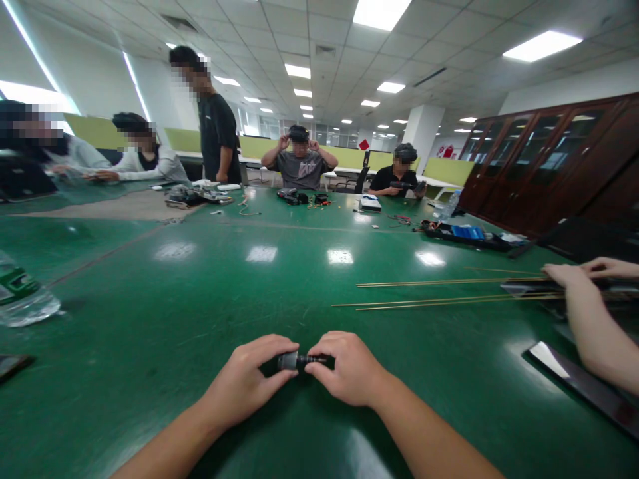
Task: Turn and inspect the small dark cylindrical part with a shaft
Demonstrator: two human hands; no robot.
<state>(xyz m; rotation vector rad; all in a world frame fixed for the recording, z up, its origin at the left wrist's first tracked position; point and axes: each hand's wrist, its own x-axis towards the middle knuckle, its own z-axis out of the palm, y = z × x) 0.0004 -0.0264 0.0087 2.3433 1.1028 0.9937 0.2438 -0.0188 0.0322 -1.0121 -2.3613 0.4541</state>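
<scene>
My left hand is closed around the wider grey-and-black end of a small dark cylinder, gripping it between thumb and fingers. My right hand pinches the narrower, ridged black end of the same piece. It lies level between both hands, close above or on the green table; I cannot tell which. Its exact kind is too small to make out, and the fingers cover parts of it.
On the right, a neighbour's hands hold several thin brass-coloured rods pointing leftward. Nearer lies a dark flat slab. At left are a water bottle and a dark flat object. Several people sit or stand beyond a black tool tray.
</scene>
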